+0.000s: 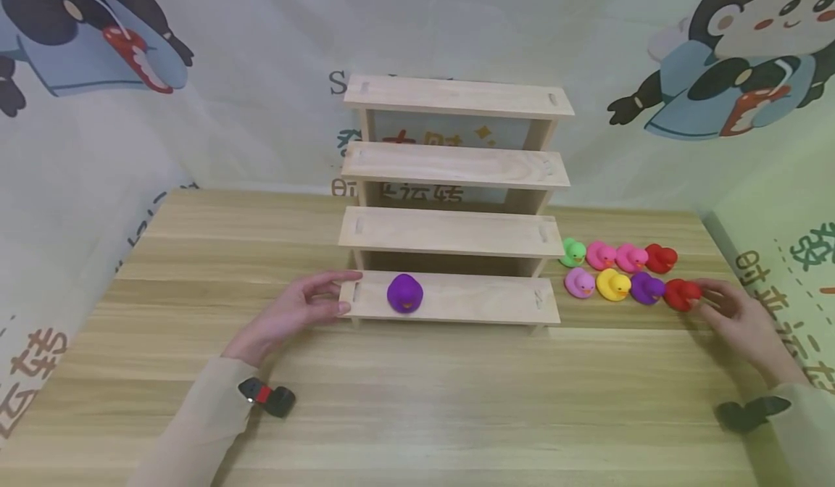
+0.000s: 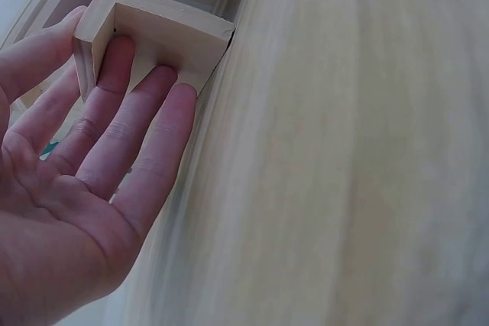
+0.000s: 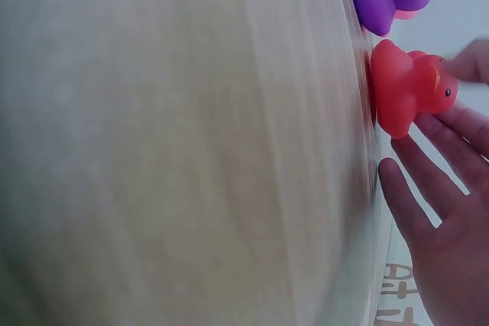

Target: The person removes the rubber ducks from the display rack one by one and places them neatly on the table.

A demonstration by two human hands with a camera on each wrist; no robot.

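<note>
My left hand (image 1: 296, 309) grips the left end of the lowest step of a wooden stepped shelf (image 1: 483, 300). In the left wrist view the thumb lies on the board (image 2: 103, 17) and the fingertips touch the side panel below it. A purple rubber duck (image 1: 404, 293) sits on that step, left of its middle. Over at the right, my right hand (image 1: 740, 324) has thumb and fingers about the head of a red rubber duck (image 1: 682, 295), which is upright at the end of the front row. The thumb is blurred in the right wrist view.
Beside the red duck stand purple (image 1: 647, 288), yellow (image 1: 613, 285) and lilac (image 1: 579, 282) ducks. Behind them are a green duck (image 1: 572, 253), two pink ducks (image 1: 601, 255) and another red duck (image 1: 662, 258). A printed cloth (image 1: 274, 110) hangs behind the wooden table (image 1: 417, 400).
</note>
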